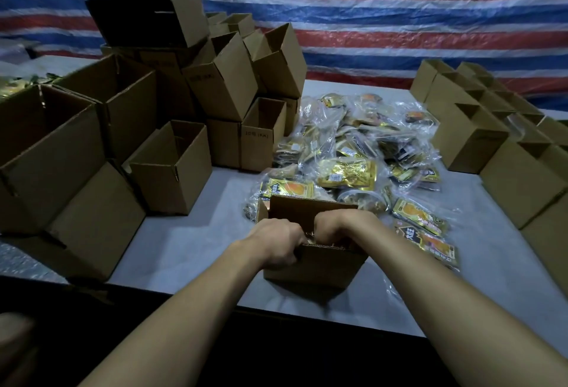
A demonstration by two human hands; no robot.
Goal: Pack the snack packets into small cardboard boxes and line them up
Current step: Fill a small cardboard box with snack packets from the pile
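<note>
A big striped sheet hangs behind everything like a wall. In front of it is a wide grey bench, and all the work sits on it.

On the left, the empty boxes are heaped up in a messy pile, some tipped on their sides. They are probably kept there so a new one is easy to grab. On the right, the lined-up boxes stand upright in neat rows, tops open. That looks like the place where packed ones go.

In the middle lies a heap of shiny snack packets, close enough to reach without stretching.

Right at the near edge of that heap stands one small box, top open, close to the person so both hands can work over it.

The left hand grips the near left corner, its fingers curled over the rim and the thumb outside, most likely to stop the box sliding. The right hand dips down into the box. Its fingers are hidden inside, so I cannot tell if they hold anything or just push packets down.
</note>
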